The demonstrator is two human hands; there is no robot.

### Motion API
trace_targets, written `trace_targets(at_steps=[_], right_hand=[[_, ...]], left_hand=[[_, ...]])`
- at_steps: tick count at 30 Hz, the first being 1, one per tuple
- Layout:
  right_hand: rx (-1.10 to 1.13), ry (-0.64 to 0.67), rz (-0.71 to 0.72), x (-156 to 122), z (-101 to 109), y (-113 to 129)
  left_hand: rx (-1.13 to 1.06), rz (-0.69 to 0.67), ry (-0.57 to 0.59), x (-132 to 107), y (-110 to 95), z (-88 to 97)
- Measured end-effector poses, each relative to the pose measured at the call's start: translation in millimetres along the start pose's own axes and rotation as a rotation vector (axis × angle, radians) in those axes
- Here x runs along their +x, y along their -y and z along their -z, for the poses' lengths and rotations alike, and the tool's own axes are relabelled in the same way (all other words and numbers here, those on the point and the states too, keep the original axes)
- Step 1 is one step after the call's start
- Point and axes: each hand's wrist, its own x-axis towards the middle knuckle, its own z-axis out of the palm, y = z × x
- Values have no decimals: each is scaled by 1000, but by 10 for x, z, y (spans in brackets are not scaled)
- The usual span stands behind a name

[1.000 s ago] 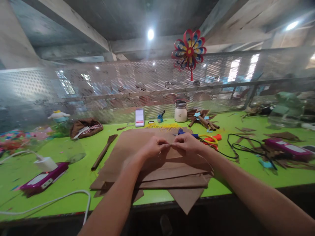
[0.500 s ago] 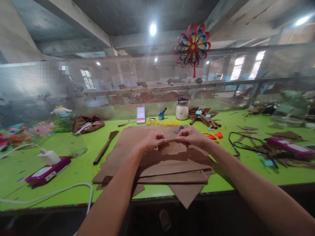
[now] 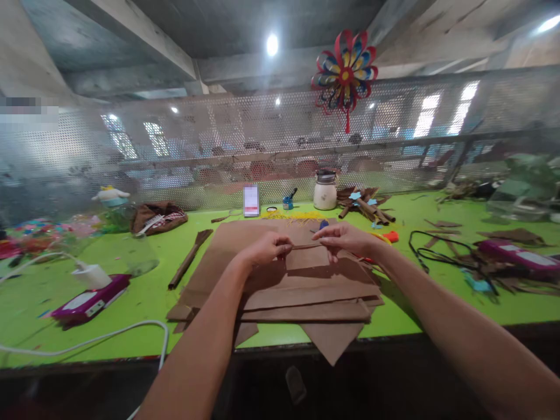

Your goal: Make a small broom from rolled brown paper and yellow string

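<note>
My left hand [image 3: 265, 249] and my right hand [image 3: 343, 238] hover over a stack of brown paper sheets [image 3: 301, 294] on the green table [image 3: 131, 291]. Both hands pinch the top edge of a small brown paper piece [image 3: 308, 256], one at each end. The piece hangs just above the stack. A rolled brown paper stick [image 3: 189, 266] lies to the left of the stack.
A white jar [image 3: 325, 196], a phone [image 3: 251, 200] and a bundle of rolled paper sticks [image 3: 365, 208] stand at the back by the mesh fence. Orange scissors [image 3: 387, 237] and black cable [image 3: 431, 256] lie right. A purple device [image 3: 90, 298] with white charger and cable lies left.
My hands have moved apart along the top edge of the small brown piece and lifted it slightly. The camera has tilted a little.
</note>
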Motion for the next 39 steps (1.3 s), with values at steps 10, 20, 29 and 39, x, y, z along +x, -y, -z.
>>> trace_targets(at_steps=[10, 20, 29, 39], right_hand=[[81, 67, 194, -34, -194, 97], [44, -3, 213, 6, -276, 78], [-152, -156, 83, 44, -329, 60], [186, -374, 156, 80, -341, 42]], left_hand=[[-472, -49, 119, -153, -183, -88], [-580, -1, -55, -83, -202, -166], [-385, 0, -194, -9, -217, -228], [-474, 12, -352, -23, -258, -182]])
